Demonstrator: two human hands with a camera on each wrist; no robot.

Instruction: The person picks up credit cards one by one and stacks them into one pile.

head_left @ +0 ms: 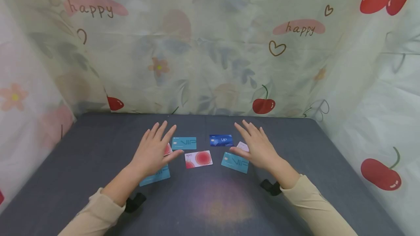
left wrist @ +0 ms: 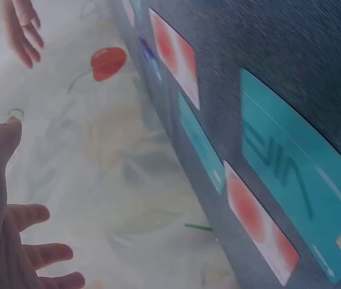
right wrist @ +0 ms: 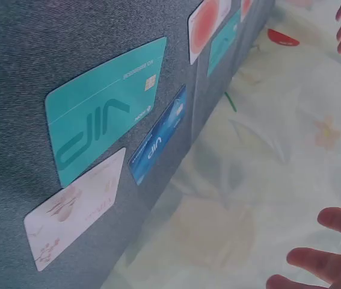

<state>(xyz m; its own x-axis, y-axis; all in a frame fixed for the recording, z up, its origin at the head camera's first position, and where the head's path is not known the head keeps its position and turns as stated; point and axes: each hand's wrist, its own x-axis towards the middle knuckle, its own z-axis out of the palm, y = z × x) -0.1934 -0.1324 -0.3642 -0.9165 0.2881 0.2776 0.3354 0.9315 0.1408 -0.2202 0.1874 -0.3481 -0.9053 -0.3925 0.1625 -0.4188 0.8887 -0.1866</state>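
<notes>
My left hand (head_left: 151, 153) hovers with spread fingers over the left cards, holding nothing. Beneath it, partly hidden in the head view, are a teal VIP card (left wrist: 296, 174) and a white card with red circles (left wrist: 259, 221). The right hand (head_left: 260, 151), fingers also spread and holding nothing, is above a second teal VIP card (head_left: 233, 162) and a pale pink card (right wrist: 74, 209) with a floral print. Between the hands lie another red-circled card (head_left: 198, 159), a third teal VIP card (head_left: 184, 143) and a dark blue VIP card (head_left: 221, 140).
A dark grey cloth-covered table (head_left: 210, 203) carries the cards. Printed curtains (head_left: 210, 54) with cherries, hearts and "happy" lettering hang behind it and along both sides. Black straps (head_left: 135, 202) sit at both wrists, below beige sleeves (head_left: 101, 210).
</notes>
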